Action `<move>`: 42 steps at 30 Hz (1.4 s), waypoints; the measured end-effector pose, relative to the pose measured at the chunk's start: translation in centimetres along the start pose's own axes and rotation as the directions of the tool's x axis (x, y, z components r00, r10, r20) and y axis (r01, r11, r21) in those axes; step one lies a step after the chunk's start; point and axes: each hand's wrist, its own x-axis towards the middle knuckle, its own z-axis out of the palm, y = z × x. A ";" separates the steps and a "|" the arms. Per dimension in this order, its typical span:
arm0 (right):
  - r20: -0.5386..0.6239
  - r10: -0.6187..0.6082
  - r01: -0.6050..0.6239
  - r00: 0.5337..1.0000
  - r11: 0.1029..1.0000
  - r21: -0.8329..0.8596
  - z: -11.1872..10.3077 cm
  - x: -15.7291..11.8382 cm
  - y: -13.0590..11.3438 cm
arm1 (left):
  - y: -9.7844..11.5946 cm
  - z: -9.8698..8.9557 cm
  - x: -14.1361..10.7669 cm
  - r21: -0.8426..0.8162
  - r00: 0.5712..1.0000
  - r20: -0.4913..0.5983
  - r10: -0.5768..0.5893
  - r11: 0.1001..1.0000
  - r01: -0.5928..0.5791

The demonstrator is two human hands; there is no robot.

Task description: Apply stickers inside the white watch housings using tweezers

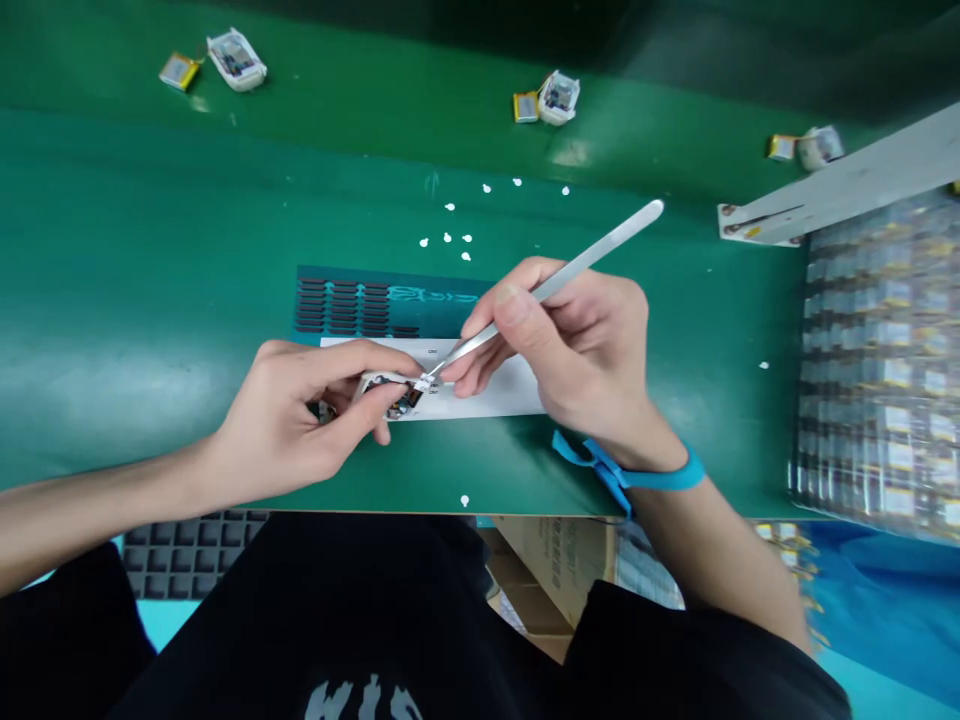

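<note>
My left hand [311, 410] holds a small white-cased circuit assembly [401, 398] between thumb and fingers, over a white printed paper strip [495, 388]. In my right hand [570, 345] are long silver tweezers [592, 252], gripped like a pen and slanting down to the left. Their tips meet a small white piece at the right edge of the assembly, close to my left thumb and forefinger. Whether the tips are closed on that piece is too small to tell. Behind the paper lies a blue-green sheet [431, 311] with rows of dark strips.
Three white devices [237, 60] [559, 97] [820, 148] with yellow-edged batteries sit along the back. Small white stickers [448, 238] dot the green table [135, 300]. Stacked clear trays [877, 370] and a white metal bracket [847, 175] stand at the right.
</note>
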 end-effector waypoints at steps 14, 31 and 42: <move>-0.054 0.028 -0.034 0.998 0.991 -0.129 2.3 -0.6 -0.1 | 0.3 0.4 0.0 -0.423 0.974 0.153 -0.165 0.880 0.215; -0.049 0.050 -0.054 0.998 0.995 -0.088 2.4 -0.6 0.1 | 0.2 0.6 0.0 -0.427 0.973 0.170 -0.156 0.878 0.215; -0.033 0.018 -0.022 0.999 0.992 -0.126 2.4 -0.8 0.3 | 0.5 0.1 0.1 -0.405 0.960 0.188 -0.208 0.874 0.269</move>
